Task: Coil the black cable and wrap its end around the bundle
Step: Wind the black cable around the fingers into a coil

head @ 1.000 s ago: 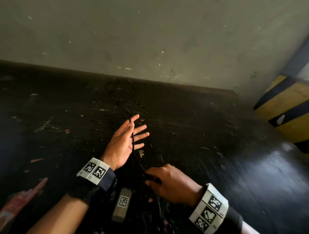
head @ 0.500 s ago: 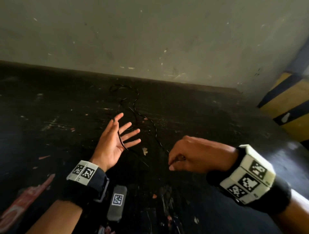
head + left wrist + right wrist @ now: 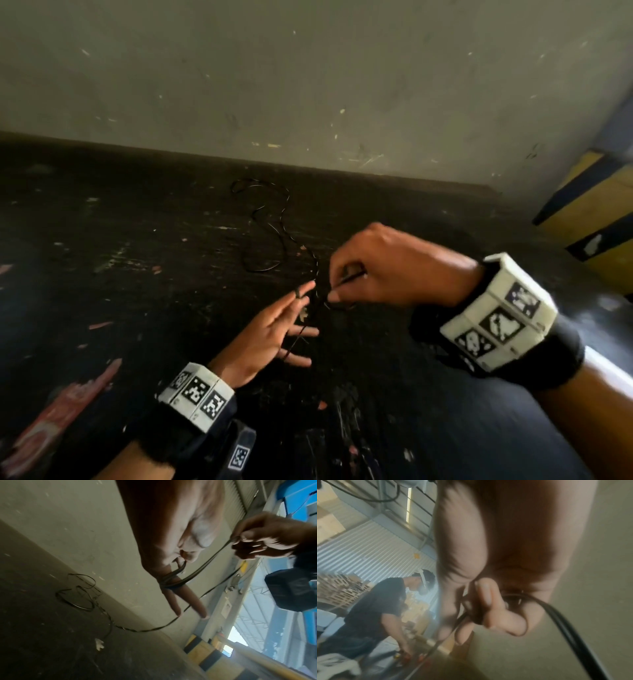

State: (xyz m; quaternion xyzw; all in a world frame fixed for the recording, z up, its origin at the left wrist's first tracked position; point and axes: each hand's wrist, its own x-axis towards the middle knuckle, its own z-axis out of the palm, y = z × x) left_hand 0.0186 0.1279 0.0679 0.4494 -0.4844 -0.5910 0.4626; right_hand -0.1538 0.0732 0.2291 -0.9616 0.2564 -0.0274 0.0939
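The right hand (image 3: 383, 265) pinches the black cable (image 3: 202, 569), which seems looped about the straight fingers (image 3: 173, 601) of the spread left hand (image 3: 267, 337). Loose slack lies on the dark counter (image 3: 137, 274).

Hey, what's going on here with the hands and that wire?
A person is coiling a thin black cable by hand. The left hand is held out with fingers straight, and a few turns of cable already sit around its fingers. The right hand pinches the cable just beyond those fingertips, guiding it for another turn. Much of the cable lies loose in curls on the dark floor near the wall, so coiling is only partly done.
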